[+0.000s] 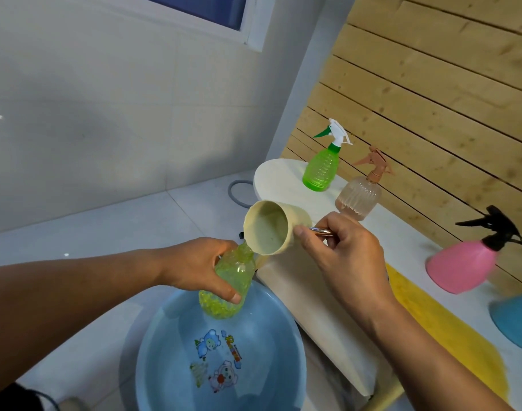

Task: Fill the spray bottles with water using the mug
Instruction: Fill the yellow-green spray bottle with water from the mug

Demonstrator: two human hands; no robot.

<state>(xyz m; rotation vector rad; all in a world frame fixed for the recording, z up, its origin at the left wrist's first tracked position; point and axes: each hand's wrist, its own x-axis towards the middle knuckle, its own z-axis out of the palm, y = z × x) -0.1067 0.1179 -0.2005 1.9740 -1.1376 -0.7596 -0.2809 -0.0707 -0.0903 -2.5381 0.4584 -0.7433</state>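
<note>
Yellow-green spray bottle (pixel 228 281), cap off, translucent bumpy plastic, held tilted above the blue basin (pixel 176 345), neck up toward the mug. Left hand (pixel 194 266) wrapped around the bottle's upper body, thumb along the near side, fingers hidden behind; forearm comes in level from the left.

Mug (pixel 270 229): cream, smooth, matte, tipped nearly on its side, mouth facing the camera, lower lip touching the bottle neck. Right hand (pixel 347 256) pinches the mug's shiny metal handle (pixel 320 231) between thumb and curled fingers; wrist bent, forearm rising from the lower right.

Basin round, glossy plastic, cartoon figures printed on its bottom, set on the pale tiled floor just beside the white table (pixel 283 179).

On the table, beyond the mug: green ribbed spray bottle (pixel 322 170) with white-and-green trigger; just right of it a clear peach fluted bottle (pixel 359 197) with tan trigger. Farther right of the mug, a pink conical bottle (pixel 461 266) with black trigger, and a blue item (pixel 515 320) cut by the frame edge. Wooden slat wall (pixel 432 84) behind the table.
</note>
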